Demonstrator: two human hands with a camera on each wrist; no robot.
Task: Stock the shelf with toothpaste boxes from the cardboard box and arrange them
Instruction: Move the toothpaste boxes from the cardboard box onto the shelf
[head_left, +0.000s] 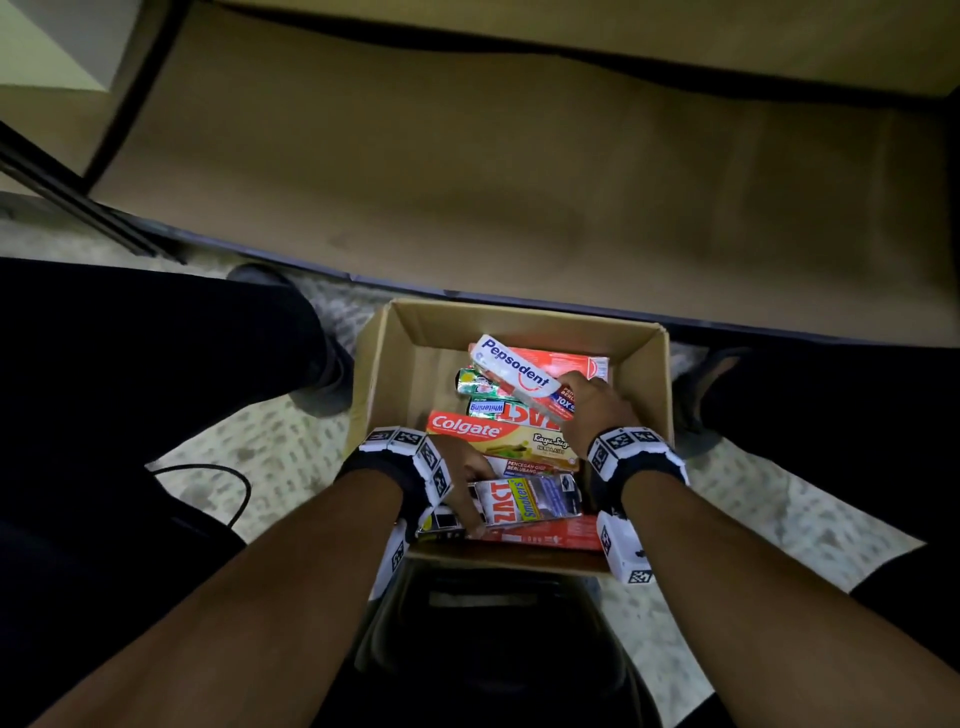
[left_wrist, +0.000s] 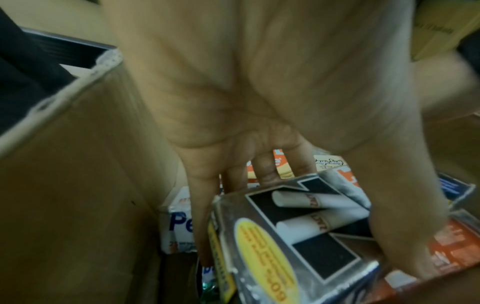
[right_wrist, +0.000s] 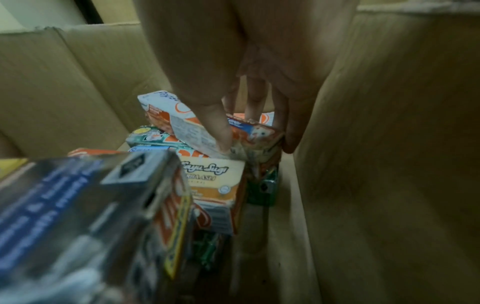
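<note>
An open cardboard box on the floor holds several toothpaste boxes. My left hand grips one end of a silver-black Zact Smokers box at the near side; in the left wrist view thumb and fingers clamp that box. My right hand pinches the end of a white Pepsodent box, tilted up over the pile; in the right wrist view its thumb and fingers hold that box. A red-and-yellow Colgate box lies between them. The shelf board spans the view above.
Green Zact Whitening boxes and red boxes lie lower in the carton. My dark-trousered legs flank the carton on the speckled floor. A black cable loops at left. A dark stool sits below the carton.
</note>
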